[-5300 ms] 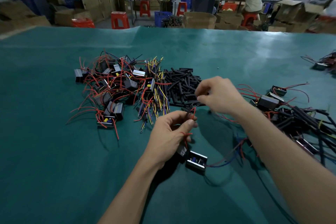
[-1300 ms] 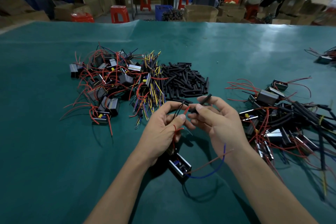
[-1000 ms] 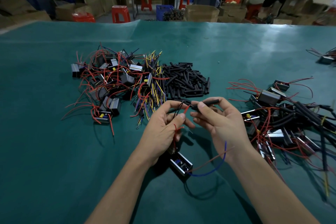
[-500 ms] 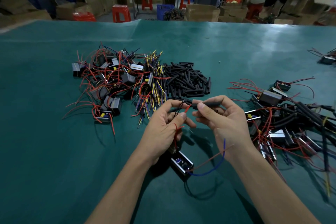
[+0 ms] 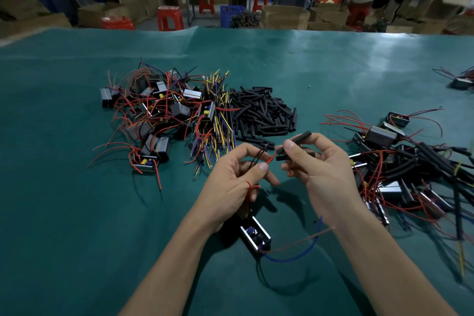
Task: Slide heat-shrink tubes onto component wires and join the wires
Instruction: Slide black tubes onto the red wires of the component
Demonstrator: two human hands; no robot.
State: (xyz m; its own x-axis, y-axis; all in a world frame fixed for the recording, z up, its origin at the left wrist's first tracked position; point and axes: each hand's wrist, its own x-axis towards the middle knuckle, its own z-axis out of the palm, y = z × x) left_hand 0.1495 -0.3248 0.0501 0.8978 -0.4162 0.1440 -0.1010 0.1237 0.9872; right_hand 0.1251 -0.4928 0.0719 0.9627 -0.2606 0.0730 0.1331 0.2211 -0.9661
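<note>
1. Red and black leads sprawl from the pile of unworked components [image 5: 154,115] at the far left of the green table [image 5: 64,213]; just right of it lie the loose yellow-and-blue wires [image 5: 215,120], then the heap of black tubes [image 5: 261,113].
2. The left hand [image 5: 230,185] pinches a red wire [image 5: 271,160] and a black wire [image 5: 257,158] between thumb and forefinger, its other fingers curled; the wire tips point right. The component [image 5: 255,235] they belong to lies on the table under the wrist, its blue lead trailing right.
3. The right hand [image 5: 318,169] pinches a black tube [image 5: 295,142] under the thumb, and a second tube shows lower in the same fingers. Half a second ago the held tube lay nearly level; now its far end is tipped up and its near mouth sits just beside the red tip, not yet over it.
4. That suggests threading is about to start: the mouth is lined up, and the tube should next slide left along the wire.
5. Finished components [image 5: 400,161] are piled at the right.
</note>
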